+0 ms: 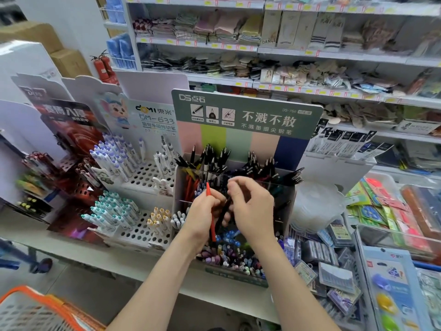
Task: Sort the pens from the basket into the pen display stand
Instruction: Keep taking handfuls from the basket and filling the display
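- The shop shelving fills the back of your view, its rows stacked with folded socks and small packets.
- Straight ahead of you stands the pen display stand, with a green header card printed in white and pastel stripes beneath. Its rear compartments bristle with black pens standing upright; red and blue ones fill the left compartment, and mixed pastel caps crowd the front one.
- Just beside it on your left is a white perforated stand, with clusters of white pens capped in purple, teal and yellow set in its holes.
- The orange basket sits at the lower left corner of your view, well apart from both hands; what lies in it is too blurred to tell.
- Your right hand is over the middle of the stand, its fingers curled round the upper end of a black pen.
- Your left hand is just beside it, touching it at the fingertips, and grips a red pen.
- The red pen stands nearly upright, its tip above your fingers.
- The black pen slants between your two hands.
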The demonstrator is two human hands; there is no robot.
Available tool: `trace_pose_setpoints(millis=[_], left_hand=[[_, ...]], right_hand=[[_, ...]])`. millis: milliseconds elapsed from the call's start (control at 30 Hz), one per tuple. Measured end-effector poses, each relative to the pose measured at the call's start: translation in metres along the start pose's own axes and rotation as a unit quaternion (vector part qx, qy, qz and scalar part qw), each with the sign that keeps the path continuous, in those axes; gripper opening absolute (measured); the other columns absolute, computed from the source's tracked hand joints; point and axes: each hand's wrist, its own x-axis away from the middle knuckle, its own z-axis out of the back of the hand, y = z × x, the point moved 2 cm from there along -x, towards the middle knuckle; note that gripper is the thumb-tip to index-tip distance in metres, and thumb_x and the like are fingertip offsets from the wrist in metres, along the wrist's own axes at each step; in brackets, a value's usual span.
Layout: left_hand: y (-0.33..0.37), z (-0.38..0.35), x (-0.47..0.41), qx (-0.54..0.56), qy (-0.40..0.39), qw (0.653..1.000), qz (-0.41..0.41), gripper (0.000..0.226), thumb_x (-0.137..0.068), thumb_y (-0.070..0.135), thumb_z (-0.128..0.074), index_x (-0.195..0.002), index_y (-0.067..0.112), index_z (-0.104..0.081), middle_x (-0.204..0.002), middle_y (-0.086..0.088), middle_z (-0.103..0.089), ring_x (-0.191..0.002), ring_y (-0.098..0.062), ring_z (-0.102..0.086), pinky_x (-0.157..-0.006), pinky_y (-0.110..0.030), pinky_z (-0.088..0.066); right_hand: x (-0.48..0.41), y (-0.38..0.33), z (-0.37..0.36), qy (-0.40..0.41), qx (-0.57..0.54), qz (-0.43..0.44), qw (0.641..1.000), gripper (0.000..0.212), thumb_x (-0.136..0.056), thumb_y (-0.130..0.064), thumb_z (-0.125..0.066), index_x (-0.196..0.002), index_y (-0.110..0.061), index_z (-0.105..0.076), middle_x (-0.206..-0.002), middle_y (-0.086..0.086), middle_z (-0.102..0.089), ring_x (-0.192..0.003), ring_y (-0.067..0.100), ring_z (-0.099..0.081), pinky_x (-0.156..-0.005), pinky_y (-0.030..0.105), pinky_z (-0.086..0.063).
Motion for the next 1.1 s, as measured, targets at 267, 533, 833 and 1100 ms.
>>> trace_pose_setpoints(millis=[267,533,833,1100], left_hand=[[0.004,0.021,-0.007,-0.033,0.117,0.990,-0.066,0.019,-0.109,0.004,-0.039,-0.103,0.012,-0.056,-0.082,-0.003,-0.059,-0.069,-0.018,-0.054,-0.066,-0.033,-0.047],[0.002,0.039,-0.003,0.022,0.142,0.988,-0.065,0.009,-0.111,0.017,-0.033,-0.103,0.021,-0.036,-0.071,0.002,-0.043,-0.055,-0.013,-0.028,-0.057,-0.039,-0.014],[0.004,0.059,-0.008,-0.091,0.215,0.965,-0.116,0.013,-0.114,0.020,-0.043,-0.122,0.021,-0.053,-0.113,-0.006,-0.063,-0.092,-0.012,-0.068,-0.086,-0.031,-0.058],[0.019,0.072,-0.011,-0.287,0.228,0.884,-0.290,0.012,-0.111,0.014,-0.053,-0.120,0.021,-0.053,-0.114,0.000,-0.063,-0.110,-0.014,-0.068,-0.088,-0.032,-0.058]], right_hand=[[-0.001,-0.003,0.007,0.179,0.057,0.158,0.969,0.021,-0.109,-0.016,-0.061,-0.121,-0.007,-0.075,-0.099,-0.001,-0.078,-0.083,0.007,-0.072,-0.075,0.023,-0.057],[-0.005,0.030,-0.008,0.112,0.182,0.273,0.938,0.011,-0.104,-0.008,-0.069,-0.113,-0.002,-0.074,-0.100,0.007,-0.075,-0.087,0.023,-0.071,-0.080,0.041,-0.062],[-0.001,0.054,-0.024,0.073,0.309,0.197,0.928,0.009,-0.093,-0.023,-0.082,-0.098,-0.018,-0.077,-0.110,-0.001,-0.067,-0.102,0.025,-0.055,-0.078,0.039,-0.042],[0.015,0.038,-0.044,0.054,0.246,0.187,0.949,0.013,-0.095,-0.014,-0.067,-0.104,-0.019,-0.074,-0.106,-0.005,-0.066,-0.101,0.020,-0.057,-0.083,0.039,-0.044]])
